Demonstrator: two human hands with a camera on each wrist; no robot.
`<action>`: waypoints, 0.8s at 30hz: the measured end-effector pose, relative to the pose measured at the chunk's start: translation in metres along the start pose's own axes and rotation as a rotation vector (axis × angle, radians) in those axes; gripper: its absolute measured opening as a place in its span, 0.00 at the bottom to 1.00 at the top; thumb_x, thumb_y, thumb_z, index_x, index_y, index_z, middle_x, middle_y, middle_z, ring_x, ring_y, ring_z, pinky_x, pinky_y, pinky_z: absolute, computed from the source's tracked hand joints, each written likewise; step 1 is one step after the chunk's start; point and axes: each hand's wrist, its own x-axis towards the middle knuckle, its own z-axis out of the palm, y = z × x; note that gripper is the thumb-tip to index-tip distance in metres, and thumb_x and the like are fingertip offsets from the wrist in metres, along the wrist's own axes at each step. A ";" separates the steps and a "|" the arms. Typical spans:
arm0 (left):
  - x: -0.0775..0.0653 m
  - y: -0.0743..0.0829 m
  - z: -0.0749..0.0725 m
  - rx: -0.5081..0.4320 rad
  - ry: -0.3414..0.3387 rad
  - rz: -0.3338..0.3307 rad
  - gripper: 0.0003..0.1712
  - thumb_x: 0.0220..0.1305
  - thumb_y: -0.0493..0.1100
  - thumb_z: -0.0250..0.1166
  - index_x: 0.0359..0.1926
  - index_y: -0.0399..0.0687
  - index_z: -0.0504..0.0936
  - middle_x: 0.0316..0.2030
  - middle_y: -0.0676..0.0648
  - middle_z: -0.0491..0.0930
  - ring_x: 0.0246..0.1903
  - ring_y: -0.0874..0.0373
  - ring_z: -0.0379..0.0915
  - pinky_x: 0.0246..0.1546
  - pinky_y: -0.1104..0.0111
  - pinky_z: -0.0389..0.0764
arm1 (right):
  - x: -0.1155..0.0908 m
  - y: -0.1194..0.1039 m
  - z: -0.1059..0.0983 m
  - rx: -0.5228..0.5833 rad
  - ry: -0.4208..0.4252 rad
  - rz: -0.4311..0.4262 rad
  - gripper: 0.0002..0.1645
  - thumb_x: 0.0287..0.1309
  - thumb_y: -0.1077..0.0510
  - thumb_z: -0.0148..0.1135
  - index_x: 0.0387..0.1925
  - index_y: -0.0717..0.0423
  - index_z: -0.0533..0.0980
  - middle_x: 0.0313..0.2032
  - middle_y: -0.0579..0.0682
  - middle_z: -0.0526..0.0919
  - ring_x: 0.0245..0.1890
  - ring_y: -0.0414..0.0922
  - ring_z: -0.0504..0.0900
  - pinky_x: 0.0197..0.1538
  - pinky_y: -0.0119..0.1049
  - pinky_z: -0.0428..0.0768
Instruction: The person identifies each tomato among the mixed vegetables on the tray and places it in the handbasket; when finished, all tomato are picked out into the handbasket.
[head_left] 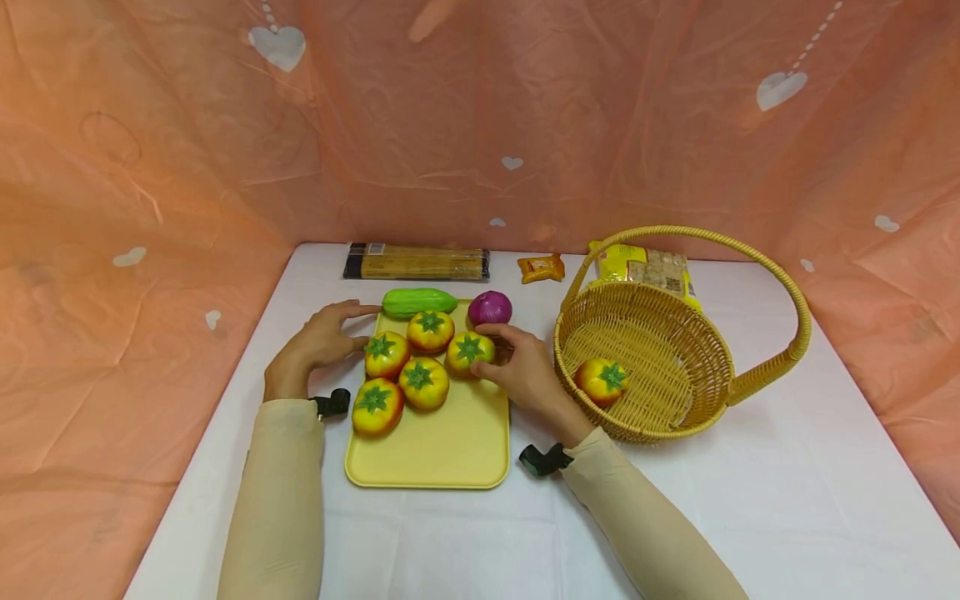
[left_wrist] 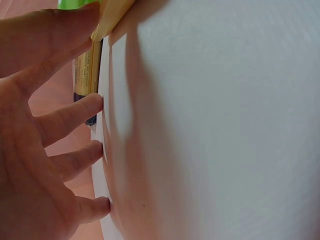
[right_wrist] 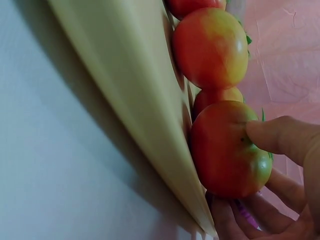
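Note:
My right hand (head_left: 534,377) grips a yellow-red tomato (head_left: 467,353) at the right edge of a yellow tray (head_left: 435,454). In the right wrist view the thumb presses the side of this tomato (right_wrist: 225,155), with the other fingers around its far side. My left hand (head_left: 315,343) is at the tray's left edge, its thumb against the rim and its fingers spread. Several other tomatoes (head_left: 423,383) sit on the tray. A green gourd-like vegetable (head_left: 418,302) lies along the far edge, and a purple onion (head_left: 490,308) sits at the far right corner.
Right of the tray stands a wicker basket (head_left: 675,367) with a tall arched handle and one tomato (head_left: 602,381) inside. Behind it lies a yellow bag (head_left: 622,261). A small orange packet (head_left: 542,267) and a pack of noodles (head_left: 420,263) lie along the table's far edge.

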 end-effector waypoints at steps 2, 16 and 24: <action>0.000 0.000 0.000 -0.001 0.001 -0.002 0.35 0.73 0.41 0.68 0.79 0.49 0.75 0.84 0.29 0.56 0.83 0.24 0.47 0.81 0.28 0.48 | 0.000 0.000 0.000 -0.007 -0.006 -0.002 0.32 0.60 0.60 0.82 0.66 0.53 0.84 0.62 0.56 0.88 0.57 0.51 0.85 0.65 0.48 0.84; -0.002 0.000 0.001 0.007 -0.005 0.008 0.35 0.74 0.41 0.67 0.80 0.49 0.74 0.84 0.29 0.56 0.84 0.26 0.46 0.82 0.29 0.46 | -0.009 -0.007 -0.005 0.051 -0.024 0.004 0.34 0.62 0.59 0.81 0.69 0.55 0.81 0.64 0.58 0.83 0.60 0.53 0.88 0.64 0.44 0.88; -0.002 0.001 0.000 0.011 -0.008 0.010 0.35 0.74 0.42 0.66 0.80 0.49 0.74 0.84 0.29 0.55 0.84 0.25 0.46 0.82 0.28 0.45 | -0.035 -0.025 -0.033 0.121 -0.065 -0.103 0.33 0.61 0.60 0.81 0.68 0.55 0.82 0.64 0.55 0.85 0.62 0.54 0.87 0.65 0.46 0.87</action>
